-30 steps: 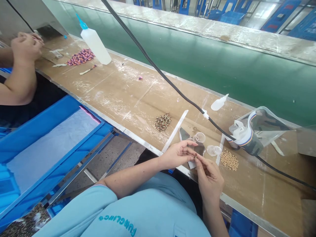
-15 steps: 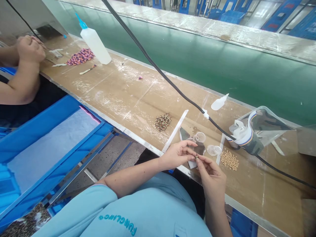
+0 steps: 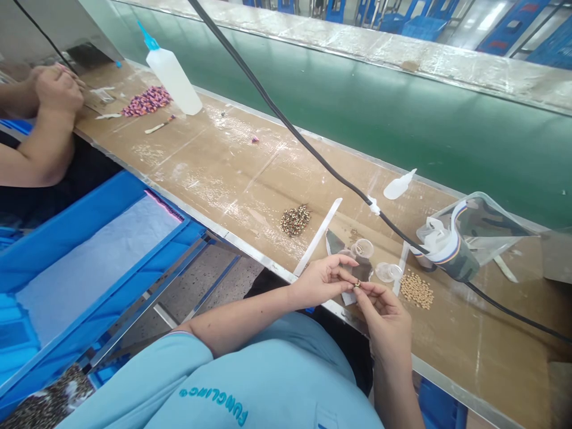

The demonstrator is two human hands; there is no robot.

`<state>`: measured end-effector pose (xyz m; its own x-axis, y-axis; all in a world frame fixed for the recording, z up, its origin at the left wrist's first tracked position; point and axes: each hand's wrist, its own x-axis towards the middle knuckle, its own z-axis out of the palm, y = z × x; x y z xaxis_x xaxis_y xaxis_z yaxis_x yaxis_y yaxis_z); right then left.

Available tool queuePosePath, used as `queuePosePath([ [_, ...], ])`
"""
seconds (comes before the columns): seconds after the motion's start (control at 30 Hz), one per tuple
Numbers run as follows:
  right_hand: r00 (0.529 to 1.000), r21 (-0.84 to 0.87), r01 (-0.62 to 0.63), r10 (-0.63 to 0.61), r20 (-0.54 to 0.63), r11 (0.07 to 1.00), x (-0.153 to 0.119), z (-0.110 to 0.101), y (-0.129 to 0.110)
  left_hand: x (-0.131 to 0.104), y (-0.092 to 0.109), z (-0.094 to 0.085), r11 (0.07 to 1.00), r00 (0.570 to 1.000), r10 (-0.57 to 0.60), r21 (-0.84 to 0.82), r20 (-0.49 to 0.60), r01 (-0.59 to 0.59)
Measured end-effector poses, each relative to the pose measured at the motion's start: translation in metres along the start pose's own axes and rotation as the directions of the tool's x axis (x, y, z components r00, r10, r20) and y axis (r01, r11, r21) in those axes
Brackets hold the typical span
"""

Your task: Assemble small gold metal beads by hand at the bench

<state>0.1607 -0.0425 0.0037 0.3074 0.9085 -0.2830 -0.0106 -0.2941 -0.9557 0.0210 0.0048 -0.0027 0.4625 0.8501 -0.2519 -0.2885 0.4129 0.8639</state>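
Note:
Between the fingertips of both hands is a small dark and cream piece (image 3: 357,285), too tiny to name its kind. My left hand (image 3: 322,280) pinches it from the left, and my right hand (image 3: 384,305) grips it from the right with thumb and fingers. Just beyond the fingers stands a small clear round cup (image 3: 361,248), with a second clear cup (image 3: 388,272) to its right. A grey sheet (image 3: 336,243) lies partly hidden under my left hand. Small tan beads (image 3: 416,289) are heaped right of my right hand. Further left sits a pile of dark and cream pieces (image 3: 295,220).
A black cable (image 3: 286,122) crosses above the table. At right stands a clear bag (image 3: 487,220); a small white bottle (image 3: 399,185) lies behind. A tall glue bottle (image 3: 174,80) and pink-purple pieces (image 3: 146,101) are near a co-worker's hands (image 3: 58,89). A blue crate (image 3: 98,256) is at left.
My hands keep their pinch on the small piece, with hardly any shift. The whole view has moved very slightly.

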Motion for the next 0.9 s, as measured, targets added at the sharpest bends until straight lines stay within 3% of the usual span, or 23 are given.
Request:
queuePosePath([
  [0.27,0.997,0.031,-0.073,0.073,0.022,0.997,0.0012,-0.0004,-0.0030,-0.0022,-0.0036,-0.0003,0.992,0.999,0.037,0.118,-0.014,-0.035],
  [0.9,0.999,-0.023,-0.006,0.006,-0.032,1.000,-0.0012,0.0036,-0.0022,-0.0021,-0.0077,-0.0015,0.981,0.997,0.080,0.179,0.010,-0.081],
])
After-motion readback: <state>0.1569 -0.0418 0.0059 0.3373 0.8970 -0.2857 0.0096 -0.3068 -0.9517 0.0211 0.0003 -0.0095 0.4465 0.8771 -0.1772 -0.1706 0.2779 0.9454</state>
